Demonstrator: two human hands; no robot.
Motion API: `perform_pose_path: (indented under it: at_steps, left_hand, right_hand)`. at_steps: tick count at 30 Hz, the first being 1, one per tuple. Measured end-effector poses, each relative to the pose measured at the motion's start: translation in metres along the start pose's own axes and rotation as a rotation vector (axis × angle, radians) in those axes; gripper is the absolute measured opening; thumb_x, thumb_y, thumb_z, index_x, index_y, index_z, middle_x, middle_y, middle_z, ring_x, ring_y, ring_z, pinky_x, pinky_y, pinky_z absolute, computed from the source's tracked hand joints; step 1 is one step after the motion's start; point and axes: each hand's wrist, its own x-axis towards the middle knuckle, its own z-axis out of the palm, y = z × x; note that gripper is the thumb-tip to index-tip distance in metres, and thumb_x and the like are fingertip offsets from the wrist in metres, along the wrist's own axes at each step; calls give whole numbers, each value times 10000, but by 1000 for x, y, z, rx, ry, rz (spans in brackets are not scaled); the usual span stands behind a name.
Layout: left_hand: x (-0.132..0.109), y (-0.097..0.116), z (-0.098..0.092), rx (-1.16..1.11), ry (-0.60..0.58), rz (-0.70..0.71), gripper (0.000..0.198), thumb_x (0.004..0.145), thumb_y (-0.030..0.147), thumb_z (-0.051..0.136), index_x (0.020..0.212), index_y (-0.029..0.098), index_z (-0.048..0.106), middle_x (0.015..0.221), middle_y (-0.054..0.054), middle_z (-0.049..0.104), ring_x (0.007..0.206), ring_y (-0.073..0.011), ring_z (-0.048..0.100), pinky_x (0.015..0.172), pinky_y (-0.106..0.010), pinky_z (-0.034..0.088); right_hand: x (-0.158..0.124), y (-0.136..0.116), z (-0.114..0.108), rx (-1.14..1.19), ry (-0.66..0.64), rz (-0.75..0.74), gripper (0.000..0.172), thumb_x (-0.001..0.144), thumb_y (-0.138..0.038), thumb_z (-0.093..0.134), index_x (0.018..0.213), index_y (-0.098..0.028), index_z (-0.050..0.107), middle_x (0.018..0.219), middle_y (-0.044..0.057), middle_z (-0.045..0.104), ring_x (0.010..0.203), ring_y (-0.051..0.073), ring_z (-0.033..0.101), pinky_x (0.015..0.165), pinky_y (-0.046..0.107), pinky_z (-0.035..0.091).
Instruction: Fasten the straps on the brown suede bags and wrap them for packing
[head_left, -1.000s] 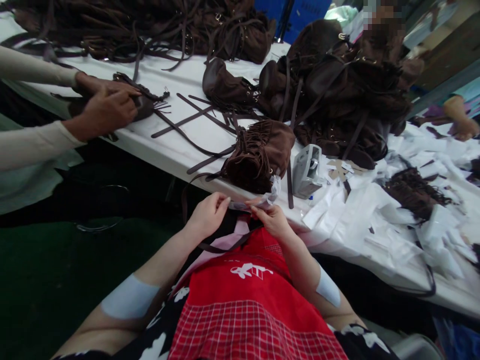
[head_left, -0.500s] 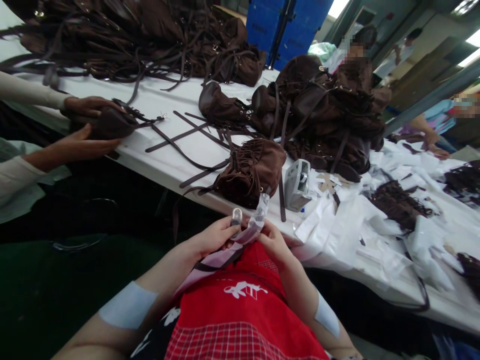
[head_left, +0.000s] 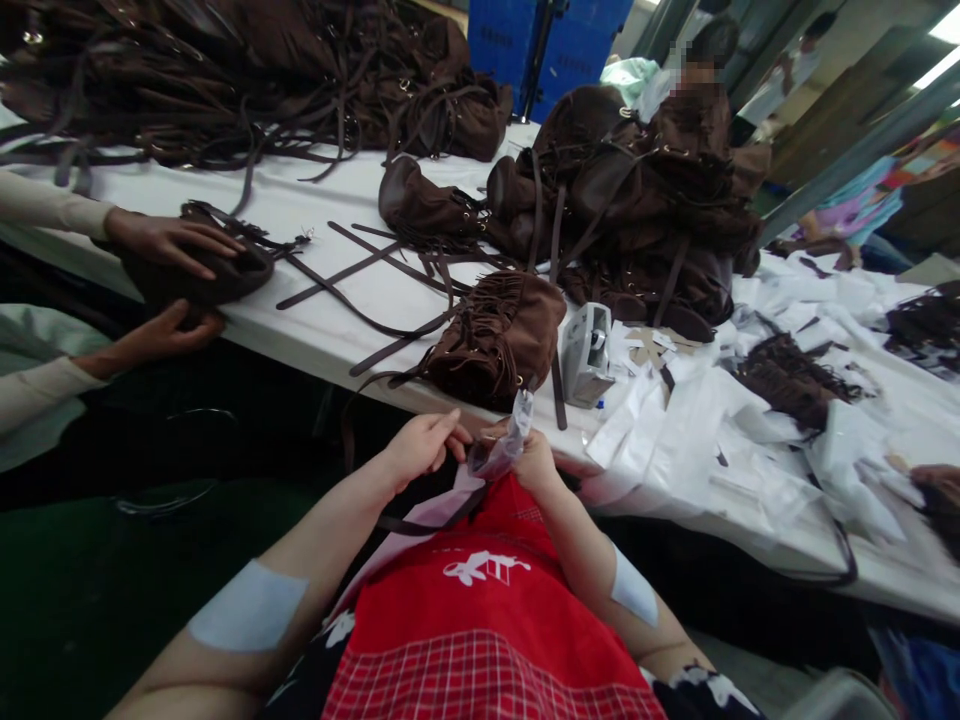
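My right hand is closed round a strap sleeved in clear plastic, just off the table's front edge. The sleeve's upper end reaches a metal ring on a brown fringed bag, which lies on its side with its opening towards me. To the left of the sleeve is my left hand, its fingers bent and drawn together; whatever is between them is hidden. Below both hands a dark strap trails across my lap, over the red apron.
A grey tape dispenser stands right of the bag. Brown bags are heaped behind, with another pile at back left. White plastic sleeves cover the right side. At left, a co-worker's hands hold a dark bag.
My left hand has drawn slightly left and up from the sleeve, and the shiny metal piece beside its thumb is out of sight. The co-worker's lower hand has moved down off the bag's side.
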Motion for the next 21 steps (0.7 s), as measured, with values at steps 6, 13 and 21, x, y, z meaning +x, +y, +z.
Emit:
perform_pose_path:
  at_steps: [6,13,21]
  left_hand:
    - [8,7,16,-490,-375,-467,498,950,502,440,755,95,651,571,-54,609,298,-1,165,321,-156,24]
    - [20,1,36,-616,-217,-445,155,851,224,612,730,129,588,590,14,534,381,-28,388,328,-106,213]
    - [17,2,44,-519,-50,-143,206,781,296,709,783,119,604,629,33,541,386,-4,327,340,-135,141]
  right_hand:
    - [-5,-6,-6,-155,10,-183,70,723,-300,749,756,-254,789,861,70,732,795,250,672,738,370,544]
    - [-14,-17,-21,-389,-68,-284,214,784,-130,624,814,-259,792,929,60,691,863,235,652,776,346,524]
    - [-31,-19,-31,-340,35,-193,231,835,-197,611,1011,-220,758,976,73,644,946,226,611,863,346,500]
